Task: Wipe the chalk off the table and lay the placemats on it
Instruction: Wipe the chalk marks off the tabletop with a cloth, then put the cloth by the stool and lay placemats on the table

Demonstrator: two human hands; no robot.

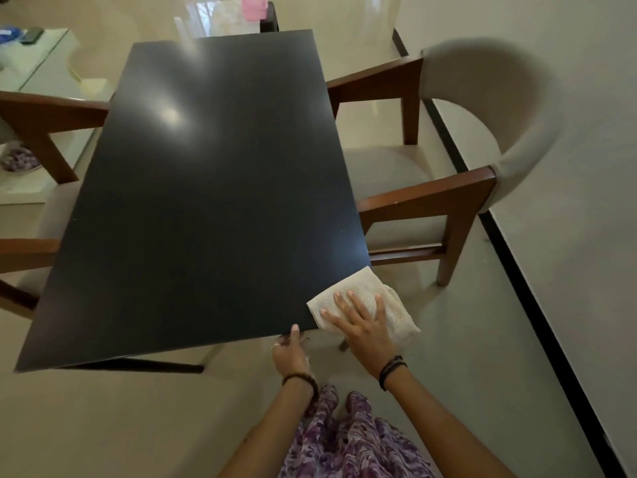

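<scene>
At table (206, 188) near-right corner: wiping, cloth half off the edge.
Left hand (289, 353) holds the near edge, thumb on top; right hand (362, 326), fingers spread flat, presses cloth (365, 291) at the corner. Keep the palm flat, sweep chalk over the edge, brace the table. Farther top looks clean; no placemats seen; chair (448, 188) beyond.

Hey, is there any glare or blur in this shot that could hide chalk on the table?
Head view: a bright ceiling-light glare sits on the table toward its far left; wide-angle bending curves the chair; the cloth and right hand look sharp.
</scene>
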